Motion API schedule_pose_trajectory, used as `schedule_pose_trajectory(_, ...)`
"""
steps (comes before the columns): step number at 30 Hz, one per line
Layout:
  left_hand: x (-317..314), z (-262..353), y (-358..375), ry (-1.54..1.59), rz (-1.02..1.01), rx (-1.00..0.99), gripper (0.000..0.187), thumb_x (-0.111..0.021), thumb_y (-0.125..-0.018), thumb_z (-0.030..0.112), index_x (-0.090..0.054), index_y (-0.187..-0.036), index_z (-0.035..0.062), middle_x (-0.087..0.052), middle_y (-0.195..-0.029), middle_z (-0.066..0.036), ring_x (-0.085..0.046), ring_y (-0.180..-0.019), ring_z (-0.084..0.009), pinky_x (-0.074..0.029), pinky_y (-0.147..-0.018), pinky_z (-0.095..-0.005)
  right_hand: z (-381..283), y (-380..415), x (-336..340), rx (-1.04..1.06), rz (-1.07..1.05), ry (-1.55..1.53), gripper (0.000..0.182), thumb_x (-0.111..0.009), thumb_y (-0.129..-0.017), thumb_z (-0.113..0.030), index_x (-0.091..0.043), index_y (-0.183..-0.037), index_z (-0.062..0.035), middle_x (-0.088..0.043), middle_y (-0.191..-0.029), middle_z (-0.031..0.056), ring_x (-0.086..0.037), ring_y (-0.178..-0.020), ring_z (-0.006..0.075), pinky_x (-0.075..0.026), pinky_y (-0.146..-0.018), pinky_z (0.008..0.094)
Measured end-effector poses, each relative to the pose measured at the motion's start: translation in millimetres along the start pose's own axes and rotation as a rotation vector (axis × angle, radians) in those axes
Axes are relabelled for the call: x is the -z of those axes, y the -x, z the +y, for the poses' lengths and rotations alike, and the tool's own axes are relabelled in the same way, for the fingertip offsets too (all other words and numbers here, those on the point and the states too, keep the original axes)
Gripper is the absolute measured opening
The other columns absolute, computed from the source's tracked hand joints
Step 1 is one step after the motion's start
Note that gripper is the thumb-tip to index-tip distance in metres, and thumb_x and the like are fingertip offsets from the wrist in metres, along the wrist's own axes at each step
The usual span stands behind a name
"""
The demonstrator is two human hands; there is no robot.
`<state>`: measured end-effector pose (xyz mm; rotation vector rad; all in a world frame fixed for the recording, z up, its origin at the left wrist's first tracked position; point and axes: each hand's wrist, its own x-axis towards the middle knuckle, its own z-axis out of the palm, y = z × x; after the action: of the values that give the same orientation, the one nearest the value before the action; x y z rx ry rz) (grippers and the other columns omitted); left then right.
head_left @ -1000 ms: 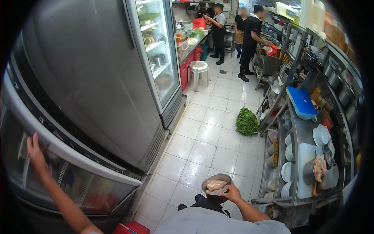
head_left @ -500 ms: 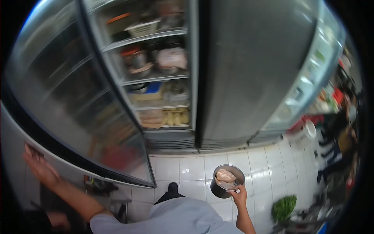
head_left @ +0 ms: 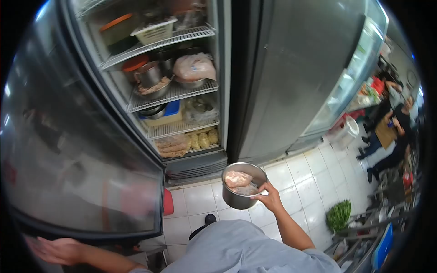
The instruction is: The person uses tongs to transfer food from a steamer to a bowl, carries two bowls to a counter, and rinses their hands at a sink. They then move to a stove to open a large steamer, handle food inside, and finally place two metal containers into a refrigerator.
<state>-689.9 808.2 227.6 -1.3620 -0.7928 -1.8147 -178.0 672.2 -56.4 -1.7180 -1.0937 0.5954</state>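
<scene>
My right hand (head_left: 269,197) grips the rim of a deep metal pot (head_left: 236,200), thumb toward the inside. In the pot lies a piece of pale pink raw meat (head_left: 237,179) beside a clear plastic bag (head_left: 249,189). The pot is held above the tiled floor, in front of the fridge's lower edge. At the lower left, my left hand (head_left: 57,250) is open with its fingers stretched out, close to the outer edge of the swung-open glass fridge door (head_left: 82,150).
Fridge shelves hold a white basket (head_left: 154,32), a bagged pink mass (head_left: 195,68), a metal bowl (head_left: 154,91) and bags of yellow pieces (head_left: 203,139). Leafy greens (head_left: 339,216) are at the lower right, near racks. A white bucket (head_left: 348,132) and people (head_left: 393,132) are farther right.
The fridge door has swung wider, and my left hand has moved lower with it. My right hand has brought the pot up and left, nearer the fridge.
</scene>
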Motion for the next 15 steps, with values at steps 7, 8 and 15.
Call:
schedule_pose_trajectory(7, -94, 155, 296, 0.900, -1.623, 1.647, 0.065, -0.047, -0.090, 0.043, -0.020, -0.142, 0.0160, -0.035, -0.139, -0.008, -0.033, -0.127, -0.0252, -0.026, -0.099, -0.0473, -37, 10, -6, 0.046, 0.078, -0.062, 0.034, -0.083, -0.058, -0.023, -0.059, -0.077, -0.0087, -0.055, -0.088, 0.0048, -0.055, -0.087, 0.0189, -0.050, -0.065, 0.0328)
schedule_pose_trajectory(8, -93, 172, 320, 1.026, -1.787, 1.733, 0.072, -0.047, -0.087, 0.051, -0.018, -0.142, 0.0168, -0.032, -0.141, -0.008, -0.033, -0.127, -0.0267, -0.027, -0.097, -0.0523, -54, 14, 3, 0.062, 0.106, 0.012, 0.038, -0.083, -0.058, -0.027, -0.058, -0.080, -0.0090, -0.055, -0.091, 0.0058, -0.056, -0.089, 0.0219, -0.050, -0.070, 0.0335)
schedule_pose_trajectory(15, -135, 235, 317, 1.524, -2.454, 2.012, 0.098, -0.044, -0.066, 0.081, -0.027, -0.136, 0.0157, -0.032, -0.136, -0.011, -0.035, -0.120, -0.0314, -0.027, -0.092, -0.0595, -84, 66, 8, -0.094, 0.280, 0.180, 0.041, -0.079, -0.057, -0.035, -0.057, -0.084, -0.0123, -0.022, -0.141, 0.0260, -0.052, -0.107, 0.0355, -0.047, -0.082, 0.0361)
